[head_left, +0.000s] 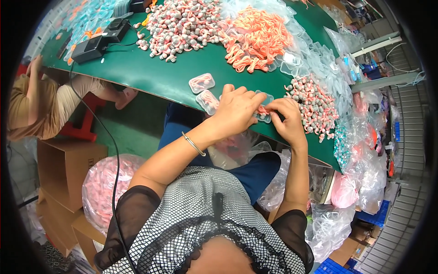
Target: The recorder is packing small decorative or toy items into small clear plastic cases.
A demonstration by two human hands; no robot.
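Clear case (pixel 264 108): small transparent plastic shell with a pink coiled cord inside, at the near edge of the green table (pixel 155 75), pinched between both hands – mostly hidden by them
Left hand (pixel 235 109): palm down, fingers curled over the case's left end, wrist bent slightly up; thin metal bangle (pixel 194 144) on the forearm
Left arm: bare, comes up from lower left, elbow bent, sheer black sleeve at the shoulder
Right hand (pixel 287 119): knuckles up, fingertips (pixel 273 107) pressed on the case's right end, thumb hidden – closed on the case, both hands nearly touching
Right arm: runs almost straight up from the lower edge, forearm near vertical
Filled cases (pixel 201 83): two more clear shells with pink cord lying flat just left of the left hand, second one (pixel 208 101) close to its knuckles
Grey-pink earbuds, near pile (pixel 312 102): heap just right of the right hand
Grey-pink earbuds, far pile (pixel 180 25): large heap at the table's far side
Orange-pink cords (pixel 258 36): tangled heap beside the far pile
Empty shells (pixel 319 59): loose clear trays spread along the right of the table
Black device (pixel 98 43): on the table's far left, cable (pixel 116 150) trailing down
Other person (pixel 34 105): seated at left, partly in view
Cardboard box (pixel 66 166): on the floor at left, pink-filled bag (pixel 105 187) beside it
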